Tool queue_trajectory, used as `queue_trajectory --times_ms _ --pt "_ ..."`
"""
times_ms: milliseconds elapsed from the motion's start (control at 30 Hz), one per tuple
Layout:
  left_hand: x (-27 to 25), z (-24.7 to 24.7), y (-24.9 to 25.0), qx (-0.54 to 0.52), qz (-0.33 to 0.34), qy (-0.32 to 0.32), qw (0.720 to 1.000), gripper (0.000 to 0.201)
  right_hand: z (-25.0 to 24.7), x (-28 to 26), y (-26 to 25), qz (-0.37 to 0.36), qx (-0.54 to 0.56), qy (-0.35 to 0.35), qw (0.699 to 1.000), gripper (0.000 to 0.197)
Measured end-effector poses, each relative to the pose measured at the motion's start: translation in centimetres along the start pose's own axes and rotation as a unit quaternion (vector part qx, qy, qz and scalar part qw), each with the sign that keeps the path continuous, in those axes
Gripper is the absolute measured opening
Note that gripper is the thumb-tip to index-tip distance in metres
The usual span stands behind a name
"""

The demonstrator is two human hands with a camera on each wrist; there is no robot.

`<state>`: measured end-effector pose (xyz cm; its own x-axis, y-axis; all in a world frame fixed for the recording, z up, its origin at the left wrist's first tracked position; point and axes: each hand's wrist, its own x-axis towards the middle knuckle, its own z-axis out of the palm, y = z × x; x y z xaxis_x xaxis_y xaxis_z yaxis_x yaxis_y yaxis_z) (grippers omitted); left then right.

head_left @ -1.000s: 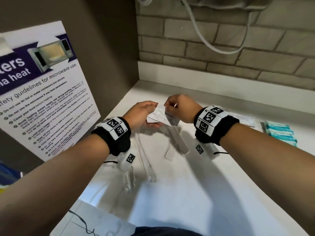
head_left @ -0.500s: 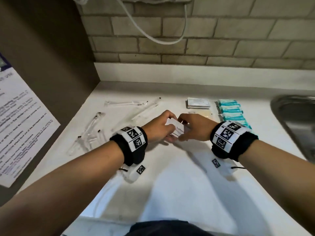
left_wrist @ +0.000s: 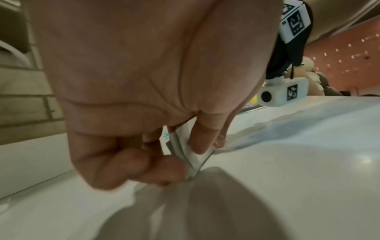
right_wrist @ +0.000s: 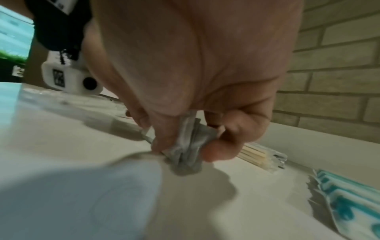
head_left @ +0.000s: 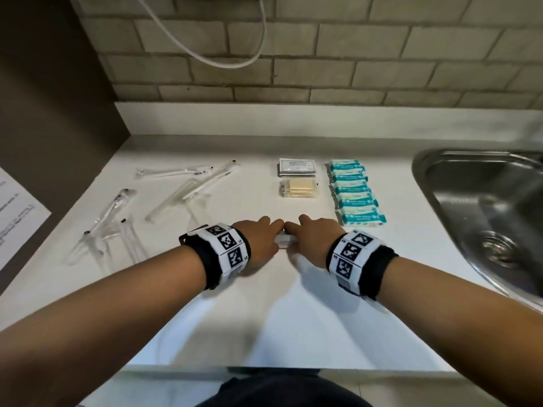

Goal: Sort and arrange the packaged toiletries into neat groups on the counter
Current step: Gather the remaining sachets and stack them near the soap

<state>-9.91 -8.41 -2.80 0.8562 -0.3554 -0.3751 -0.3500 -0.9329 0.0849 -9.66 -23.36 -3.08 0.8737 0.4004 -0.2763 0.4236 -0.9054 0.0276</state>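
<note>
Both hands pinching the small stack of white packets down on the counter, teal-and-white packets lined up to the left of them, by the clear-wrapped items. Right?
Wrong side. The head view shows the teal-and-white packets lined up to the right, near the sink. The rest holds: left hand and right hand pinch the small stack of white packets on the counter.

Before you, a white desk (head_left: 264, 304) under soft light, beige brick wall (head_left: 338, 54) behind — white cable (head_left: 205, 54) looping down it, steel sink (head_left: 484, 201) on your right, brown panel (head_left: 44, 98) with a printed notice (head_left: 17, 218) left.

My left hand (head_left: 258, 240) and right hand (head_left: 313, 240) meet fingertip to fingertip, both palm-down, fingers curled and pinching, forearms outstretched.
</note>
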Motion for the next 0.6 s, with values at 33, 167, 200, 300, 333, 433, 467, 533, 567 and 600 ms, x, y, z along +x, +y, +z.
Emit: queue_trajectory --times_ms 33,167,200,300,333,433,467,533,567,600 --pt "0.0 0.1 0.3 -0.02 -0.006 -0.008 1.0 0.034 0.1 0.0 0.1 0.0 0.023 -0.006 1.0 0.037" --pt "0.0 0.2 1.7 -0.089 -0.004 -0.012 0.996 0.037 0.4 0.0 -0.2 0.006 0.136 -0.013 0.991 0.034" --pt "-0.1 0.2 1.9 -0.089 -0.002 -0.013 0.996 0.039 0.5 -0.1 -0.1 0.011 0.147 -0.012 0.989 0.036" --pt "-0.2 0.6 1.6 -0.112 0.001 -0.017 0.994 0.038 0.5 -0.5 0.5 0.009 0.171 -0.019 0.985 0.038" --pt "-0.1 0.8 1.3 -0.127 0.004 -0.016 0.992 0.037 0.5 -0.6 0.8 -0.003 0.177 -0.019 0.984 0.035" --pt "-0.2 0.8 0.3 -0.164 0.015 -0.004 0.986 0.035 0.3 -1.0 1.8 -0.028 0.207 0.011 0.978 0.02" --pt "-0.2 0.8 0.0 -0.175 0.016 0.005 0.984 0.035 0.1 -1.2 2.2 -0.033 0.212 0.022 0.976 0.017" --pt "-0.2 1.0 -0.6 -0.189 0.016 0.031 0.981 0.033 -0.1 -1.5 2.7 -0.038 0.211 0.032 0.976 0.018" --pt "-0.2 1.2 -0.8 -0.191 0.013 0.039 0.981 0.033 -0.1 -1.6 2.9 -0.035 0.209 0.034 0.977 0.02" --pt "-0.1 1.4 -0.9 -0.191 0.008 0.043 0.981 0.034 0.0 -1.6 2.9 -0.031 0.208 0.037 0.977 0.02"
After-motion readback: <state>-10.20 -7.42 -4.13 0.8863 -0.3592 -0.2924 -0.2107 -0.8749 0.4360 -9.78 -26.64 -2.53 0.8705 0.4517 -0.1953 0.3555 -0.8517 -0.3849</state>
